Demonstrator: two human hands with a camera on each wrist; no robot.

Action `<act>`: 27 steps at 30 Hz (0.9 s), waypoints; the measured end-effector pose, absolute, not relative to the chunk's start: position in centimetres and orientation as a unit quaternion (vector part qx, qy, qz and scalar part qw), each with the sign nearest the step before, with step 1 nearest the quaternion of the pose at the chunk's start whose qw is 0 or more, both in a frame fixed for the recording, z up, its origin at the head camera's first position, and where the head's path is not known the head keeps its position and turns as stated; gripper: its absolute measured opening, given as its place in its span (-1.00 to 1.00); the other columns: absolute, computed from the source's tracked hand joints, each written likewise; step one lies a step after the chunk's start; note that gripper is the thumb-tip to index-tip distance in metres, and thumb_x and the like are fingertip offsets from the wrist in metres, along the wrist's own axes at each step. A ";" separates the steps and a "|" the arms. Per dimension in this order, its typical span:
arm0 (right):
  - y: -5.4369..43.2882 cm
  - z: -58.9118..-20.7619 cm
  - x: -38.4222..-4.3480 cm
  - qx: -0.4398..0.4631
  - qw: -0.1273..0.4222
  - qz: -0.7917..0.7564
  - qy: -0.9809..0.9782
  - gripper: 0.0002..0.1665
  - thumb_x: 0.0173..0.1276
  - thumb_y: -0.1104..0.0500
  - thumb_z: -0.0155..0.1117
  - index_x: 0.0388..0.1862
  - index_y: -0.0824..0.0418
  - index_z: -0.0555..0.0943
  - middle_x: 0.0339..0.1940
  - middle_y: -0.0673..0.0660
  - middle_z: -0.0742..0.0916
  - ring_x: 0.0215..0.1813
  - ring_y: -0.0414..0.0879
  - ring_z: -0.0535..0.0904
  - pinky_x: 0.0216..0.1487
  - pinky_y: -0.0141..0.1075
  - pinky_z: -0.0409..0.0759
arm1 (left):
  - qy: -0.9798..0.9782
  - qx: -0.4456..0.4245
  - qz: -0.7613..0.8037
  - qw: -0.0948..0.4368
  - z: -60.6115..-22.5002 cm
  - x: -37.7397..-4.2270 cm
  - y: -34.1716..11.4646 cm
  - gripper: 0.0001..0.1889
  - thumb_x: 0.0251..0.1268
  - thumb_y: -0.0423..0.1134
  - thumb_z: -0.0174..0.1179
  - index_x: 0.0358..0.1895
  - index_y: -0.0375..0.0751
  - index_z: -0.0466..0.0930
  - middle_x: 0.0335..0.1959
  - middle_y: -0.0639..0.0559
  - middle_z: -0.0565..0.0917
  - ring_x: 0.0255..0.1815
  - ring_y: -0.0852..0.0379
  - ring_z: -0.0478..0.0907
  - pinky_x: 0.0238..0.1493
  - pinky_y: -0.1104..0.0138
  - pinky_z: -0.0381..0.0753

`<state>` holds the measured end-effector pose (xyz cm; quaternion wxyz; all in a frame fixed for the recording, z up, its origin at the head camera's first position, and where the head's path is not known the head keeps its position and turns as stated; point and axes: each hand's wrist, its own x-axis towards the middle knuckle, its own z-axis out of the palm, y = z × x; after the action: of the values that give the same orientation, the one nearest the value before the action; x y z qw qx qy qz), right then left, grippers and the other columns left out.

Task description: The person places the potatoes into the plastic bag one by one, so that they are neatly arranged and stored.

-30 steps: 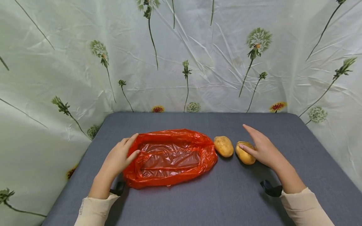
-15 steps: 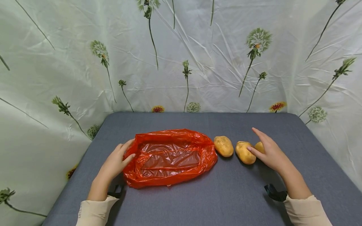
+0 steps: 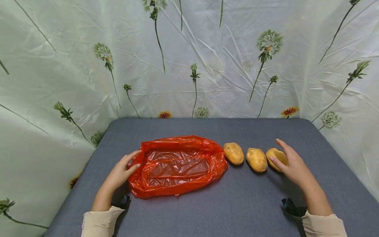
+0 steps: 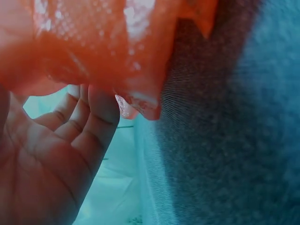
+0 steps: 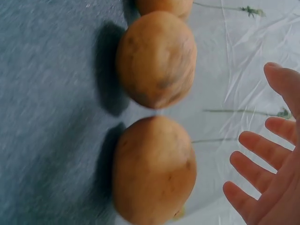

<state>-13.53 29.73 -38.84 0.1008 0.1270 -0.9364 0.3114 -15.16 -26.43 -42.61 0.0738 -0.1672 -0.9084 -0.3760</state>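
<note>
A red plastic bag point(image 3: 177, 191) lies spread open on the table, its rim folded out around a see-through middle. At its left end is my left hand point(image 3: 119, 172), thumb and fingers apart and lightly bent. In the left wrist view, the bag's red film point(image 4: 103, 51) covers some fingertips of that hand point(image 4: 51, 164). Right of the bag lie a first potato point(image 3: 233, 153), a second potato point(image 3: 256, 160) and a third potato point(image 3: 273, 154). My right hand point(image 3: 296, 168) hovers over the third one, partly hiding it; the right wrist view shows its fingers point(image 5: 255, 150) spread, holding nothing.
A grey cloth covers the table point(image 3: 207, 214). Behind and at the sides hangs a pale curtain point(image 3: 177, 59) printed with dandelions. Each wrist wears a dark strap, such as the right strap point(image 3: 293, 207).
My right hand has moved right and toward me, from over the second potato to the third, uncovering both more. The left hand has slid slightly down and back along the bag's edge.
</note>
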 end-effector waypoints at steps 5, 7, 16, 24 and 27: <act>30.8 -39.7 -13.3 0.107 0.127 0.310 -0.936 -0.20 0.28 0.10 0.17 0.38 0.29 0.05 0.20 0.48 0.30 0.18 0.41 0.15 -0.03 0.27 0.12 | -0.894 -0.160 -0.416 0.050 -43.0 -15.2 -26.8 -0.51 0.20 -0.40 0.12 0.23 -0.22 0.31 -0.12 -0.18 0.41 -0.29 0.07 0.30 -0.37 0.31 0.35; 31.2 -40.1 -13.2 0.100 0.138 0.312 -0.935 -0.21 0.27 0.12 0.18 0.37 0.32 0.06 0.19 0.49 0.31 0.17 0.41 0.16 -0.02 0.26 0.12 | -0.888 -0.157 -0.430 0.039 -43.0 -15.2 -26.8 -0.51 0.22 -0.38 0.11 0.24 -0.21 0.29 -0.04 -0.21 0.40 -0.18 0.02 0.32 -0.30 0.30 0.39; 32.5 -42.0 -12.8 0.064 0.149 0.353 -0.922 -0.25 0.25 0.15 0.20 0.31 0.41 0.13 0.16 0.50 0.35 0.15 0.40 0.21 0.12 0.11 0.12 | -0.857 -0.135 -0.497 -0.009 -43.5 -15.2 -27.0 -0.51 0.29 -0.30 0.05 0.29 -0.15 0.23 0.08 -0.26 0.36 -0.10 -0.08 0.38 -0.30 0.32 0.48; 33.0 -43.6 -12.8 0.034 0.134 0.392 -0.909 -0.23 0.22 0.17 0.24 0.31 0.40 0.13 0.16 0.48 0.37 0.17 0.15 0.30 -0.13 -0.72 0.12 | -0.834 -0.125 -0.536 -0.022 -43.8 -15.1 -27.0 -0.52 0.30 -0.31 0.04 0.28 -0.18 0.22 0.03 -0.29 0.35 -0.26 0.06 0.46 -0.37 0.31 0.50; 33.2 -43.9 -12.8 0.023 0.115 0.405 -0.907 -0.20 0.21 0.16 0.26 0.31 0.41 0.13 0.17 0.49 0.35 0.13 0.17 0.35 -0.19 -0.72 0.15 | -0.831 -0.123 -0.542 -0.022 -43.1 -14.8 -26.6 -0.52 0.30 -0.36 0.02 0.27 -0.26 0.21 0.03 -0.32 0.35 -0.23 0.05 0.46 -0.35 0.33 0.49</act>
<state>-12.83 33.15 -43.95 0.1155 0.0229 -0.9068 0.4048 -14.82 -26.58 -43.12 -0.0224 -0.1231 -0.8311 -0.5418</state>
